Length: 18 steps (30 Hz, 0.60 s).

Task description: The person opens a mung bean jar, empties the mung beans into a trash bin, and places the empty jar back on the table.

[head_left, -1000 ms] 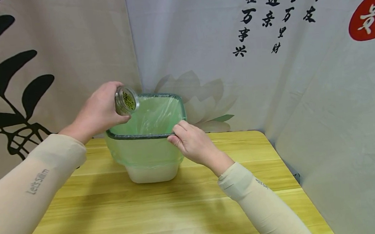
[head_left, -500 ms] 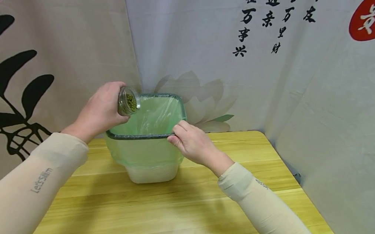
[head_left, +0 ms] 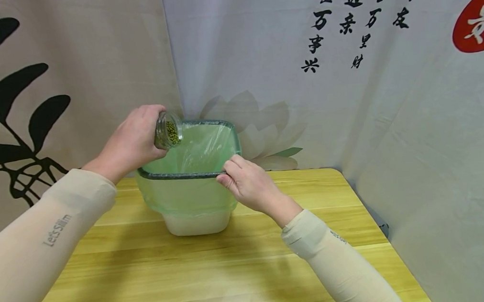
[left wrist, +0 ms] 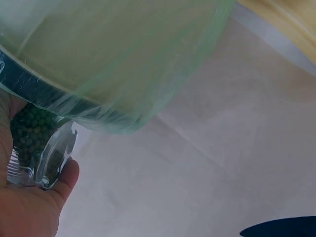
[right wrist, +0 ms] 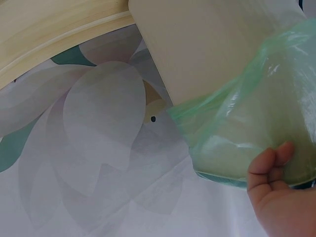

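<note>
My left hand (head_left: 135, 138) grips a clear glass jar (head_left: 166, 130) on its side, mouth tipped to the right, over the left part of a bin. Green beans (left wrist: 34, 128), small and round like mung beans, lie inside it. The pale bin (head_left: 198, 223) stands upright on the table, lined with a thin green plastic bag (head_left: 185, 194) folded over its dark rim (head_left: 175, 176). At the rim's near right corner my right hand (head_left: 249, 185) pinches the edge, fingers curled over it. The right wrist view shows those fingers (right wrist: 269, 165) against the bag.
The wooden table (head_left: 218, 277) has a rounded far right corner. Behind it hangs a pale cloth backdrop (head_left: 249, 40) with black leaves, written characters and a lotus print. Another cloth panel (head_left: 441, 153) runs along the right side.
My left hand has moved slightly to the right with the jar, whose mouth is turned further to the right over the bin. The right hand and the bin stay in place.
</note>
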{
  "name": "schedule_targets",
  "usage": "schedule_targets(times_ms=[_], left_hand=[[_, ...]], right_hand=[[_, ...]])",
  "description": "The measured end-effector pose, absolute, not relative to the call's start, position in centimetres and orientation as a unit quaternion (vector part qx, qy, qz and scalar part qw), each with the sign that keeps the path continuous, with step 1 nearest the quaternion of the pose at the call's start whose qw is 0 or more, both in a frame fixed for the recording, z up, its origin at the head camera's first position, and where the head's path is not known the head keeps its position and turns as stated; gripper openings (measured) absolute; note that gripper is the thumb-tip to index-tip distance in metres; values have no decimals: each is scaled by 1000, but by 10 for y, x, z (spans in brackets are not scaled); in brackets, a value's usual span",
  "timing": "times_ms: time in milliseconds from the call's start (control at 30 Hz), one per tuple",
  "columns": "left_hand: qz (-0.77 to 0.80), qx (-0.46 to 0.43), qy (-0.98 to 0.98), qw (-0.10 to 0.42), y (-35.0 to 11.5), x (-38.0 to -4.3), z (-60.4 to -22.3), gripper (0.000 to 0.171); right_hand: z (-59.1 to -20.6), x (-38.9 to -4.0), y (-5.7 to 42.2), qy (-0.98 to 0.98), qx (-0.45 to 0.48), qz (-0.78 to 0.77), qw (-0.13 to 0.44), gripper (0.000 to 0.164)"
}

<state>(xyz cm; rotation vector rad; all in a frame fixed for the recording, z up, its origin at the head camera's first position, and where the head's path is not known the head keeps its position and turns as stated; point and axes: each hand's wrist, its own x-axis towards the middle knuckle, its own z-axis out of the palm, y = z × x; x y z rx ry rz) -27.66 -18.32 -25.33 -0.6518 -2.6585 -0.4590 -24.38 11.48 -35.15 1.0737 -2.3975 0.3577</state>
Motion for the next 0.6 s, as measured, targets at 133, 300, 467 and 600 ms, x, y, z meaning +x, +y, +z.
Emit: schedule_targets(times_ms=[133, 300, 467, 600], left_hand=[[-157, -232, -942, 185, -184, -277, -254, 90], [-151, -233, -943, 184, -183, -276, -254, 90], [-141, -236, -944, 181, -182, -276, -254, 89], [-135, -242, -943, 183, -182, -277, -255, 89]], right_hand=[[-351, -243, 115, -877, 394, 130, 242, 61], [-351, -243, 115, -878, 393, 130, 241, 60], [-350, -243, 114, -879, 392, 131, 240, 60], [-351, -243, 115, -881, 390, 130, 236, 60]])
